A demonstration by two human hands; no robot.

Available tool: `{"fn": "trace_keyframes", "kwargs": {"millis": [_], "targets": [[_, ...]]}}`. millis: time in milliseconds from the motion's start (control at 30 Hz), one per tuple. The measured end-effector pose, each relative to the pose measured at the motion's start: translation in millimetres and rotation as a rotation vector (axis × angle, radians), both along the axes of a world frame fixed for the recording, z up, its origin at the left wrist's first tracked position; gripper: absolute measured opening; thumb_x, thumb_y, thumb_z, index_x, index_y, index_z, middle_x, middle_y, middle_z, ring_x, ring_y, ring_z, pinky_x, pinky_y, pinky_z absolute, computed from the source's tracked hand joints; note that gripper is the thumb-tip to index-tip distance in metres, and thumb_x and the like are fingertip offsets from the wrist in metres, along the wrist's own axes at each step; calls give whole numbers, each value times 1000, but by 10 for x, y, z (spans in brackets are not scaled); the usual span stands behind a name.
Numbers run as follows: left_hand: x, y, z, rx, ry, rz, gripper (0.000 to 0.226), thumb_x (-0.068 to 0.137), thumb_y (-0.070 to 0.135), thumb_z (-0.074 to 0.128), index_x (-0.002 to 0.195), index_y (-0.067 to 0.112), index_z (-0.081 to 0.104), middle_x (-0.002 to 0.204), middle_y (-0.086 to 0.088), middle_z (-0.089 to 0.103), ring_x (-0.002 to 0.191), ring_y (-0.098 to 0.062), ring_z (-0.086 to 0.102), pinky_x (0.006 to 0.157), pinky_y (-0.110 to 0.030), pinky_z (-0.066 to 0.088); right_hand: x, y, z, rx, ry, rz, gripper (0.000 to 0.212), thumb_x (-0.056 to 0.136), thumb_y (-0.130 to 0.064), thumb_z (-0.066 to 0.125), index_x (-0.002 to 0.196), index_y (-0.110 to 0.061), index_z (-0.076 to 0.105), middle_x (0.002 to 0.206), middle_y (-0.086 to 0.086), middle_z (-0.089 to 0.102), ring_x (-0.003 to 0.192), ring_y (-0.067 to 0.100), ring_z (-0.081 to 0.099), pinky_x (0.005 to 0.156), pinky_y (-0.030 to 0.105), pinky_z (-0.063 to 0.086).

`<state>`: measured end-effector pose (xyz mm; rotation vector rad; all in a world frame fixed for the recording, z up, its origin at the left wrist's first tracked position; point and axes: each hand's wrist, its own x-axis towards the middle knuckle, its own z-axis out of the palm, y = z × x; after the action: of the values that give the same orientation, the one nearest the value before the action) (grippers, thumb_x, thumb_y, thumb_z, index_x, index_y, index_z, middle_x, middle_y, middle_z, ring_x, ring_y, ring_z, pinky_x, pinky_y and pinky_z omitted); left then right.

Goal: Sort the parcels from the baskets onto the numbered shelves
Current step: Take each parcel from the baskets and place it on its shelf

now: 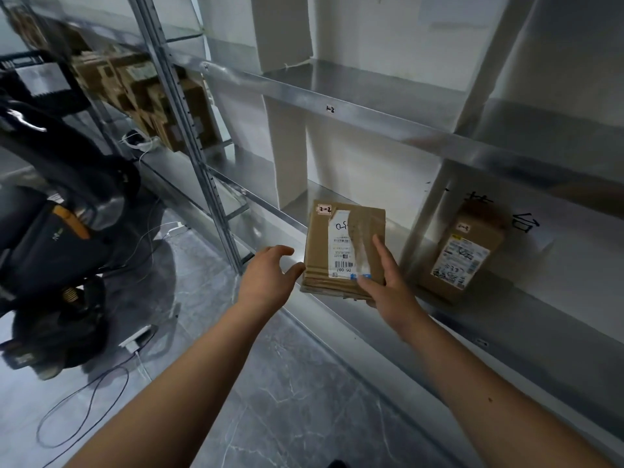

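A flat brown cardboard parcel [344,248] is held by the right hand [388,285] above the shiny metal shelf [337,312]. Left of the parcel, the left hand [266,275] is kept loose, its grip released.

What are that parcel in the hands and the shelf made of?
The parcel looks like brown corrugated cardboard, matt, with a white paper label and glossy clear tape; layered edges show at its bottom. The shelf looks like bare sheet metal, perhaps galvanised steel: silvery grey, with a dull sheen and soft reflections. The right hand holds the parcel.
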<state>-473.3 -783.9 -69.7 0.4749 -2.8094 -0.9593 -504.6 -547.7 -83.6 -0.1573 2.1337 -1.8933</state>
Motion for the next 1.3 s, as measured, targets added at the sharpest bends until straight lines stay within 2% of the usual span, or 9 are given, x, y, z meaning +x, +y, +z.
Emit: {"fn": "trace_keyframes", "kwargs": {"millis": [167, 367, 467, 567, 633, 800, 1000, 1133, 1300], "targets": [[-392, -296, -60, 16, 10, 20, 43, 98, 46, 69, 136, 28, 63, 143, 2, 60, 117, -17, 61, 92, -32, 48, -417, -267, -19, 33, 33, 31, 98, 98, -15, 71, 131, -88, 16, 164, -10, 34, 143, 18, 48, 111, 53, 51], [-1044, -679, -214, -7, -12, -38, 36, 100, 43, 67, 133, 28, 65, 137, 2, 63, 112, -18, 65, 86, -29, 45, -961, -571, -87, 109, 7, -20, 115, 95, -18, 77, 160, -56, -10, 167, -13, 28, 142, 17, 46, 110, 56, 50], [-1487, -869, -270, 54, -31, -93, 31, 101, 41, 65, 130, 29, 67, 122, 3, 69, 106, -18, 67, 85, -32, 51, -1233, -743, -124, 114, -11, -104, 110, 91, -18, 82, 166, -42, 5, 162, -17, 33, 135, 10, 51, 104, 46, 57], [-1902, -1035, -279, 119, -41, -174, 27, 102, 36, 64, 128, 32, 68, 107, 6, 72, 96, -18, 69, 79, -33, 52, -1493, -949, -173, 121, -12, -198, 91, 86, -16, 86, 158, -36, 34, 153, -12, 49, 131, 13, 58, 81, 23, 62], [-2150, -1141, -310, 139, -30, -241, 27, 103, 27, 63, 129, 32, 68, 101, 4, 72, 94, -20, 69, 78, -32, 50, -1656, -1086, -223, 130, -30, -278, 92, 81, -15, 89, 156, -31, 41, 150, -10, 53, 130, 13, 58, 83, 19, 58], [-2577, -1337, -397, 168, -52, -432, 44, 101, 4, 52, 141, 21, 62, 113, -3, 73, 95, -17, 67, 84, -28, 50, -1885, -1394, -326, 210, -60, -441, 85, 75, -9, 91, 147, -26, 50, 133, -10, 60, 123, 9, 59, 80, 12, 48], [-2807, -1523, -487, 198, -167, -580, 61, 93, -2, 52, 150, 19, 48, 133, -8, 69, 120, -30, 67, 100, -42, 55, -2094, -1760, -509, 427, -44, -567, 95, 56, -44, 90, 144, -29, 54, 132, 4, 61, 110, 19, 65, 87, 31, 56], [-2946, -1614, -541, 207, -256, -623, 82, 88, -3, 57, 160, 28, 30, 143, -7, 62, 126, -33, 62, 101, -45, 55, -2206, -1883, -499, 398, -83, -571, 64, 83, -14, 84, 142, -20, 57, 125, 0, 66, 107, 19, 65, 74, 18, 48], [-3060, -1549, -605, 302, -340, -668, 88, 88, -7, 63, 160, 25, 24, 132, 2, 53, 114, -23, 55, 89, -31, 50, -2319, -1953, -603, 358, -136, -587, 61, 88, -5, 77, 143, -21, 56, 133, 2, 66, 118, 25, 65, 96, 38, 56]]}}
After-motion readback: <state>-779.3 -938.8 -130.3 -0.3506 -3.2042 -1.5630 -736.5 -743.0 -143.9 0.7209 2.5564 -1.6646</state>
